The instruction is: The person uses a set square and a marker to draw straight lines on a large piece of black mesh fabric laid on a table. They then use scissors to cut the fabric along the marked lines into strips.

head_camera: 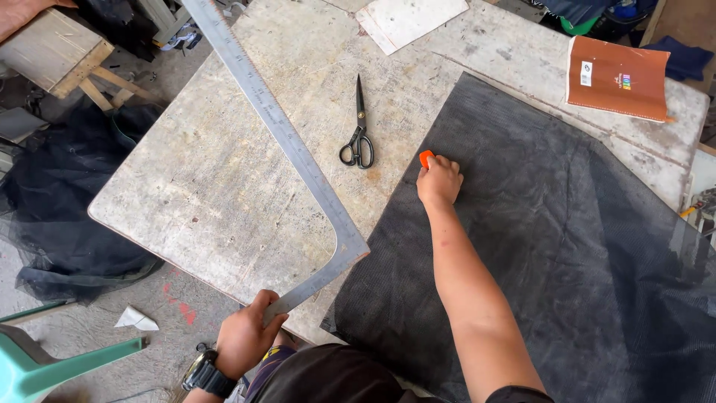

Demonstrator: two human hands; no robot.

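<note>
My left hand (245,337) grips the short arm of a large metal L-shaped square (298,153) near the table's front edge; its long arm runs up and to the left across the table. My right hand (439,181) is closed on a small orange marker piece (425,157) and rests on the left edge of a sheet of black mesh fabric (537,239) spread over the right side of the table. Black scissors (359,134) lie shut on the bare tabletop, just left of my right hand.
The worn grey table (216,186) carries an orange notebook (616,77) at the far right and a pale board (406,20) at the far edge. More black mesh (67,216) is heaped on the floor at left, beside a wooden bench (56,48) and a green stool (45,366).
</note>
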